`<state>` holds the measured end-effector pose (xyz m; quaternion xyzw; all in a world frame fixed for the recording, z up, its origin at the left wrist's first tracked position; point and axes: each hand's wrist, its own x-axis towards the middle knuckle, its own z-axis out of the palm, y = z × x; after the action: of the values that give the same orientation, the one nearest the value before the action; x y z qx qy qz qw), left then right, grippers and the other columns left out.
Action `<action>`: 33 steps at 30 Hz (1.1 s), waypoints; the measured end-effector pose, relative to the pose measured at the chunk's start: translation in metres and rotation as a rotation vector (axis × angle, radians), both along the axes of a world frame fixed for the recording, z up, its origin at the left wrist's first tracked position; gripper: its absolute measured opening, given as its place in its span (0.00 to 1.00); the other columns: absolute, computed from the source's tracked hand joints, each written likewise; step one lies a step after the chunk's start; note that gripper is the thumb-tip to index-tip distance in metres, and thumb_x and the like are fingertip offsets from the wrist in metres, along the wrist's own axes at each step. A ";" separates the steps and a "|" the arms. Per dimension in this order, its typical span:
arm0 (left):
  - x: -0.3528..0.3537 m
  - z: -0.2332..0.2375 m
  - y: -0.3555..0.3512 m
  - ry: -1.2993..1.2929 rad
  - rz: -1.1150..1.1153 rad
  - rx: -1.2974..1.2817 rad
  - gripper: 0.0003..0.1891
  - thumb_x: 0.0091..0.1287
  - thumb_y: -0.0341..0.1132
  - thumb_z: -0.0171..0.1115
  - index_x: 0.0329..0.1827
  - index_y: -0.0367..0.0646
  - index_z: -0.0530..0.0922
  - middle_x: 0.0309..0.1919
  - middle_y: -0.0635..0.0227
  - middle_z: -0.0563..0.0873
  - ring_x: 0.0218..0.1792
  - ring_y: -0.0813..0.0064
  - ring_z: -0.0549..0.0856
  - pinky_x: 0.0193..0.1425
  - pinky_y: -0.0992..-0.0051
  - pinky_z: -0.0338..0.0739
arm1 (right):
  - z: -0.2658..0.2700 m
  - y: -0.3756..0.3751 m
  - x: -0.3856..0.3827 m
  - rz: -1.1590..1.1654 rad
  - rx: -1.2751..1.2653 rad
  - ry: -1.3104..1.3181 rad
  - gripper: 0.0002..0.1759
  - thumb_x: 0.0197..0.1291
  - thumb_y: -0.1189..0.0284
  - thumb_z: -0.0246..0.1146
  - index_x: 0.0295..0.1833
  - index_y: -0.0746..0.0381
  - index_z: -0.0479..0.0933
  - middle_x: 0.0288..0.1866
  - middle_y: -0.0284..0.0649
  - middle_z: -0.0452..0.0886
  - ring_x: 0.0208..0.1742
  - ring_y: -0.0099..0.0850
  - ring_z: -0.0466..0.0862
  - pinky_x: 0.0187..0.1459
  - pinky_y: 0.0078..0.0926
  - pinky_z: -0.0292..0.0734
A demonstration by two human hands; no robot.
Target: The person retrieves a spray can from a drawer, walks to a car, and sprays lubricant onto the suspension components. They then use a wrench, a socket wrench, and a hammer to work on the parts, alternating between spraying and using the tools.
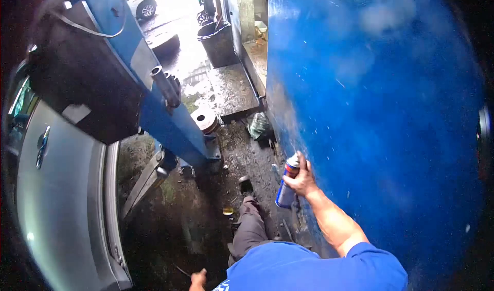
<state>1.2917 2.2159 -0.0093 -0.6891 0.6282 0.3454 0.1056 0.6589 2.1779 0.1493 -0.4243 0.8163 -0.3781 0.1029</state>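
Looking at the blue panel [381,110], what has the right hand [304,180] got?

A spray can [286,188], blue-bodied with a pale top. The fingers are wrapped round its upper part, and the can stands nearly upright, right against the panel's lower left edge.

Is the can touching the panel?

It sits just beside it. I cannot tell whether metal meets metal.

And the left hand [198,279]?

Down low, well left of the panel, at the bottom edge of the view over dark ground. It is small in the frame. I cannot tell whether it is open or curled, and I see nothing in it.

What lies between that hand and the panel?

The person's own grey trouser leg [249,229] and dark shoe [246,185], stretched out along the foot of the panel, with the blue shirt [314,268] below them.

Anything else left of the panel?

A blue lift post [170,116] leans across the view, its base near the shoe. A round metal disc [205,119] rests on the wet floor between the post and the panel, and a crumpled greenish bag [259,126] lies at the panel's edge. Farther left, beyond the post, is a silver car [62,198]. Up past the panel's top left corner stands a black bin [218,44], and a white car [141,0] beyond it.
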 end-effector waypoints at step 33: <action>-0.522 0.102 -0.781 0.211 0.759 0.042 0.20 0.63 0.50 0.64 0.28 0.39 0.78 0.22 0.64 0.81 0.24 0.67 0.78 0.32 0.63 0.71 | -0.007 -0.992 -0.526 -0.242 0.014 -0.108 0.60 0.39 0.60 0.73 0.77 0.49 0.45 0.56 0.56 0.68 0.56 0.51 0.75 0.58 0.43 0.73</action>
<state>0.7701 1.4352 0.0923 -0.8309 0.3290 0.4414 -0.0807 0.1330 1.1857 0.1428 -0.3009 0.8575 -0.4043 0.1035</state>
